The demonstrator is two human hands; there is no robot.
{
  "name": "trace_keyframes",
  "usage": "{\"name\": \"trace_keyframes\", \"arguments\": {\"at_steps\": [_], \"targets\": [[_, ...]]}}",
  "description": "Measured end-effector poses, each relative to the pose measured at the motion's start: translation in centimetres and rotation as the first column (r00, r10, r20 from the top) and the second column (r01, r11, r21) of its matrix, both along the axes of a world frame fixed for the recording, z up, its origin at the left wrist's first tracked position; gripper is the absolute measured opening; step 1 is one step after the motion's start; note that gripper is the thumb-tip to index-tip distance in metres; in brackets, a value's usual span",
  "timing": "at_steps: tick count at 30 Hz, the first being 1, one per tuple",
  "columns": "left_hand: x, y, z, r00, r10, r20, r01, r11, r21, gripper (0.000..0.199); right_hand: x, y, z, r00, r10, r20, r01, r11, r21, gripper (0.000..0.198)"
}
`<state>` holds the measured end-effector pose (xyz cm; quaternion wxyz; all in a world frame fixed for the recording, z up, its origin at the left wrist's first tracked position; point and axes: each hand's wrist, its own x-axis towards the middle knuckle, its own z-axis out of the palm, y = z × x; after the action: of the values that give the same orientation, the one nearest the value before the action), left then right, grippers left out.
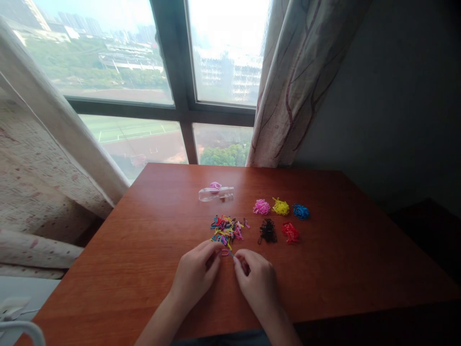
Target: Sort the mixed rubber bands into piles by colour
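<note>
A mixed pile of small coloured clips [230, 229], shaped like little safety pins or stitch markers, lies in front of my hands. My left hand [197, 269] is closed at the pile's near edge, thumb and fingertips drawn together; what is between them is hidden. My right hand [256, 275] pinches a small dark clip [231, 254], which points toward the left fingertips. A pink clip [225, 252] shows between the two hands. Right of the pile are sorted heaps: pink clips [261, 207], yellow clips [281, 206], blue clips [301, 211], black clips [267, 231] and red clips [290, 232].
Behind the mixed pile a clear bottle-like container [209, 194] lies on its side, with a pink piece [215, 186] at it. The brown wooden table [144, 250] reaches to a window with curtains [284, 86]. A white cable [23, 327] is at the lower left.
</note>
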<state>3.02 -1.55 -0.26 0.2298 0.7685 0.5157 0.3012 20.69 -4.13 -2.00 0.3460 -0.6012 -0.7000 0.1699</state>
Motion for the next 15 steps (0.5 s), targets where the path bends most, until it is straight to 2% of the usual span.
{"name": "trace_keyframes", "arguments": {"at_steps": [3,6,11,15], "targets": [[0.0,0.0,-0.1,1.000,-0.004,-0.014,0.004,1.000,-0.001,0.020,1.6,0.0,-0.1,0.995,-0.053,-0.079,0.053,0.999,-0.002,0.019],[0.0,0.0,-0.1,0.999,-0.007,-0.031,0.007,1.000,0.012,0.020,5.5,0.7,0.2,0.980,-0.186,-0.071,0.189,0.981,0.036,0.023],[0.0,0.0,-0.1,0.998,-0.016,-0.054,0.017,1.000,0.019,0.020,14.3,3.8,1.0,0.900,-0.436,0.018,0.434,0.898,0.066,0.032],[0.0,0.0,0.0,0.998,-0.013,-0.058,0.014,1.000,0.023,0.020,19.0,6.5,0.6,0.842,-0.536,0.063,0.534,0.844,0.049,0.040]]}}
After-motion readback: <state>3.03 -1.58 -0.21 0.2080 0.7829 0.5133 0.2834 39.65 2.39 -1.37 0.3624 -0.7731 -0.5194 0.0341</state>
